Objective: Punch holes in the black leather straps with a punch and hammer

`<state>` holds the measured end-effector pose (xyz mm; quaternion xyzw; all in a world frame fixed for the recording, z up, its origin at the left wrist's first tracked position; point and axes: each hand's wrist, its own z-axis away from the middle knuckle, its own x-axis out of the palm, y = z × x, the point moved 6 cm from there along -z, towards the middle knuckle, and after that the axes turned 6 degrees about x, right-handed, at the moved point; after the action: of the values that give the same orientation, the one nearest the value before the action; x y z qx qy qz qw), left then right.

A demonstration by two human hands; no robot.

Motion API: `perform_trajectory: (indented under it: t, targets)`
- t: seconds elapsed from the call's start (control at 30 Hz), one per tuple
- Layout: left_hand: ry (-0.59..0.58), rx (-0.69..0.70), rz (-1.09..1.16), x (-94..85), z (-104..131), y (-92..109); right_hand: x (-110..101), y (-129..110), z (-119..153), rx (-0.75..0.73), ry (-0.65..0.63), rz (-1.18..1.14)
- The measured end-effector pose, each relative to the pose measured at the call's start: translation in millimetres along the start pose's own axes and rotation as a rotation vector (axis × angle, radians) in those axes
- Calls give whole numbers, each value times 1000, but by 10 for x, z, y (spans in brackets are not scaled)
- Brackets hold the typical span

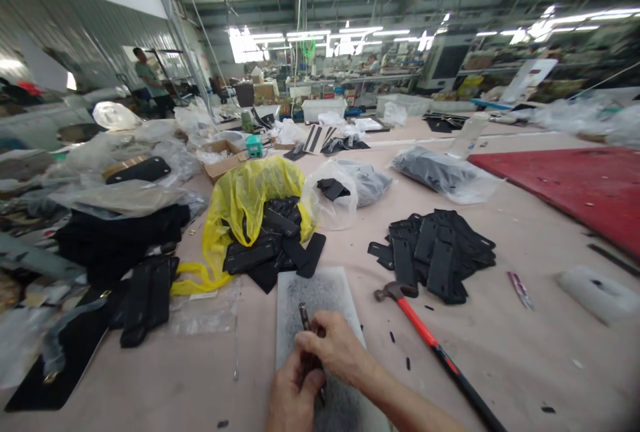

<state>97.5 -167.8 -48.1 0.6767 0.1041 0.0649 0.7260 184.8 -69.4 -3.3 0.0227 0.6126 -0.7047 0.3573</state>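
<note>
Both hands come together over a grey-white board (323, 289) with a dark, worn surface. My left hand (291, 392) and my right hand (337, 347) are closed round a slim dark metal punch (303, 316), which is held at a slant; the fingers cover its middle. Right of the board lies a claw hammer (419, 322) with a red and black handle. Beyond the hammer is a heap of black strap-like pieces (443, 255). More black pieces (280, 222) spill from a yellow plastic bag (235, 202) past the board's far end.
Small black slugs (408, 363) are scattered near the hammer. Pink-handled snips (520, 289) lie further right, short of a red board (575, 185). Clear bags (440, 172) of dark pieces stand behind. Black panels (150, 299) and plastic clutter crowd the left side.
</note>
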Motion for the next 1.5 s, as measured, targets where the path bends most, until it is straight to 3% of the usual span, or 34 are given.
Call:
perform_trajectory:
  t: [0.07,0.17,0.27,0.43,0.63,0.8,0.93,1.03,1.13,1.3,1.5]
  targets:
    - [60,-32,-13,-89,-41,-103,-171,-7,-306,22,21,-2]
    - [169,-69,-47,-180,-53,-238,-540,61,-871,128,198,41]
    - [250,-17,-44,-199,-25,-308,-709,201,-1378,263,242,60]
    - [221,67,-117,-162,-11,-373,-534,334,-1818,427,145,-1]
    - [218,62,-108,-181,-39,-444,-360,263,-1899,450,162,-134]
    - [232,60,-79,-176,-29,-419,-545,120,-1689,326,185,-163]
    - [229,32,-35,-188,-24,-328,-685,67,-1087,112,200,-142]
    - [194,5,-31,-205,-26,-272,-579,129,-444,-256,205,-72]
    - [221,-8,-7,-251,-5,-278,-322,333,121,-570,197,73]
    - [251,-29,49,-314,43,-311,-76,641,389,-557,155,282]
    - [308,4,-65,-401,-173,-87,-121,586,415,-488,70,339]
